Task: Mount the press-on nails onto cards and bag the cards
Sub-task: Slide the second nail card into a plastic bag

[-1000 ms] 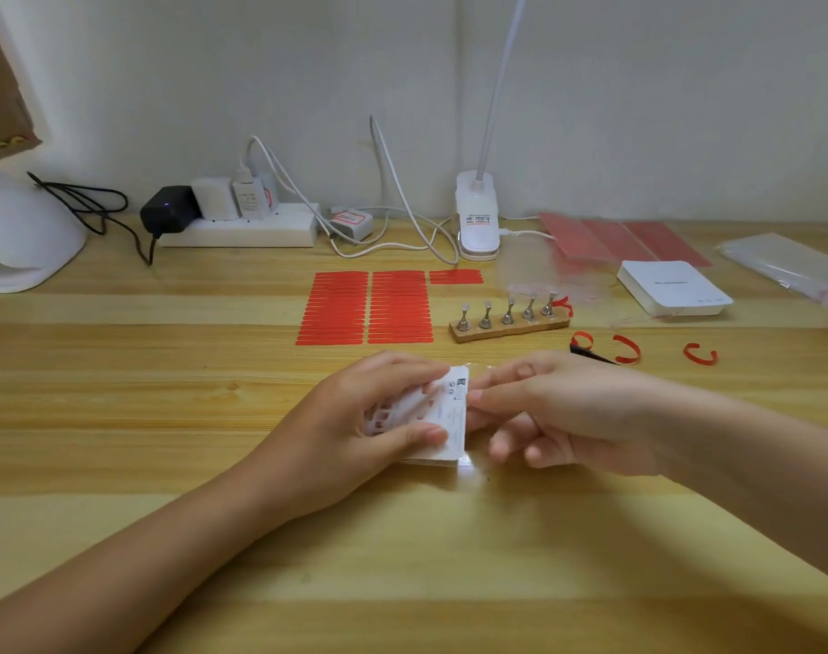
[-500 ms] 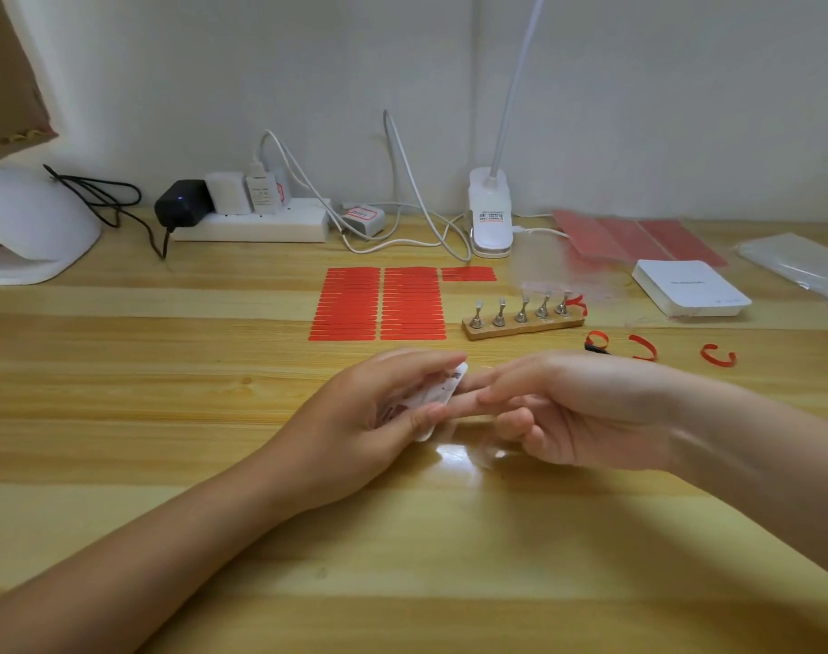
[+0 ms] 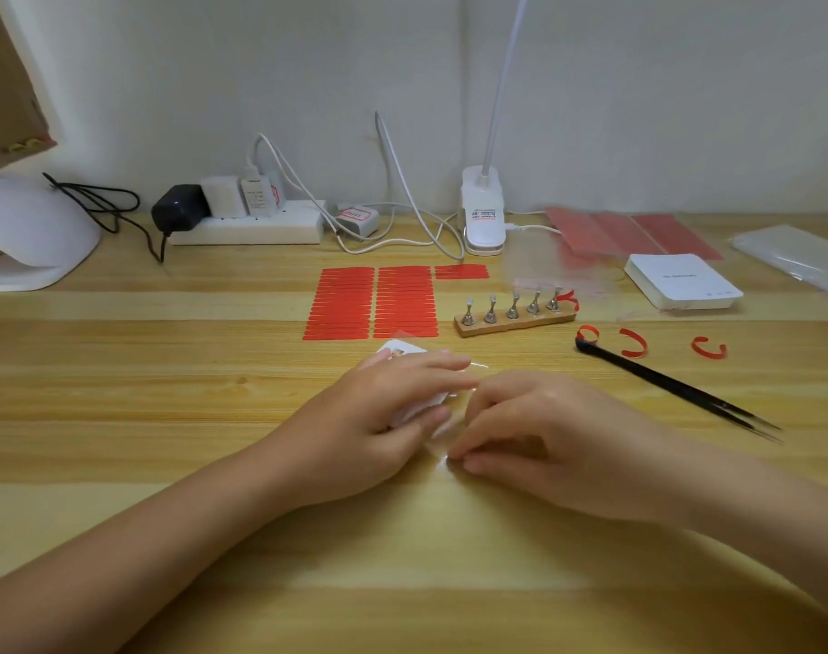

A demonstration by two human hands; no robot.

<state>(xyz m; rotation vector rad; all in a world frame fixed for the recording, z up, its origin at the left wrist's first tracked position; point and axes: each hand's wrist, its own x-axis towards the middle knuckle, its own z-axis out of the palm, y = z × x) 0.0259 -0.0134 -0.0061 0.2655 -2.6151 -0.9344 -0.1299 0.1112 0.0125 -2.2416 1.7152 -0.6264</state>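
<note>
Card (image 3: pixel 399 352) w/ nails lies mid-desk under the left hand (image 3: pixel 383 408), inside a clear bag (image 3: pixel 442 429). Only two bits of card show: far corner past the knuckles, and a white edge below the index finger. Nails on it mostly hidden; a reddish-brown spot near the far corner, can't resolve more.

L hand: fingers laid over the card top, thumb curled against its near edge, so card is held betw. thumb and fingers, pressed toward the desk (image 3: pixel 119 380).

R hand (image 3: pixel 544 431): fingers bent down, tips at the glossy bag film just right of the card. Looks like a pinch on the open end/flap, but the contact itself is hidden; can't confirm.

Key relation: card long axis seems to run far-left to near-right, slightly diagonal. Bag mouth lies on the right end, i.e. toward R hand. L hand is on the card, R hand on the bag only. Hands touching or nearly so at the fingertips.

Judgement: step = bagging, card appears mostly in. Next move likely turns on L keeping card still while R pulls film rightward along that axis or folds flap. Risk: thin film slips or creases.

Nearby, untouched: tweezers (image 3: pixel 676 387) to the right, nail stand (image 3: pixel 513 313) and red strip sheets (image 3: pixel 372 304) beyond the hands.
</note>
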